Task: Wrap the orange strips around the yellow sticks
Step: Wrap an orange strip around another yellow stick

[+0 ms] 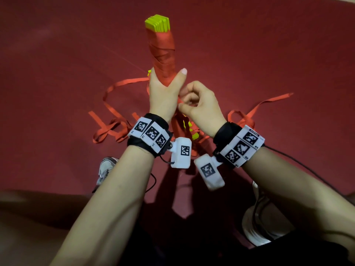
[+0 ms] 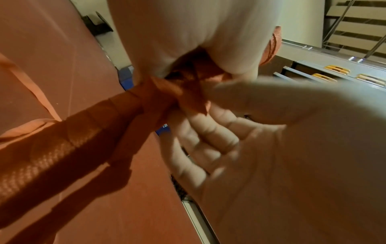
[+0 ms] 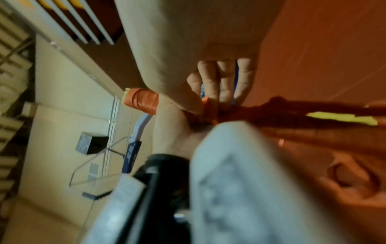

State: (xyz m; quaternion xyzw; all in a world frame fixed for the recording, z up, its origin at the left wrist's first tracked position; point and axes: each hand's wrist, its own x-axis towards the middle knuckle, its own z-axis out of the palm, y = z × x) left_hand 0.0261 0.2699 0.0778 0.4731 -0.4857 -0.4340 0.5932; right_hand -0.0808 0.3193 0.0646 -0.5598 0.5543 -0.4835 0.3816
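My left hand [image 1: 165,91] held the bundle of yellow sticks [image 1: 157,24] tight around its wrapped middle, pointing up. My right hand [image 1: 199,104] pinched the orange strip [image 1: 179,100] just beside it. More strips [image 1: 113,129] lay on the red desk [image 1: 57,64].

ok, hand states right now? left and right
Left hand: closed around the wrapped stick bundle, holding it upright.
Right hand: fingers curled, pinching the orange strip just below the left hand.
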